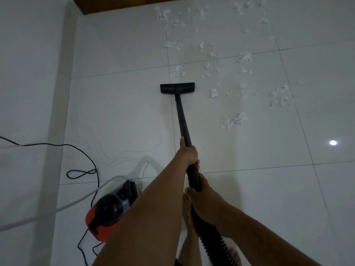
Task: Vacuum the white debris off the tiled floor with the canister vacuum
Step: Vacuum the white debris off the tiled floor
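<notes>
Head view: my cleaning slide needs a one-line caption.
The left hand and right hand grip the vacuum wand, floor nozzle on the tiled floor beside white debris, red canister vacuum at left.

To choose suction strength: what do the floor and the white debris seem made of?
Floor: probably glazed ceramic tile; glossy, with a light reflection and thin grout lines. White debris: likely torn tissue or paper, soft ragged shreds; cotton is possible.

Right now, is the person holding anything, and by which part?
Both hands hold the vacuum wand: the left hand grips its black tube partway up, the right hand grips the handle end where the ribbed hose joins.
</notes>
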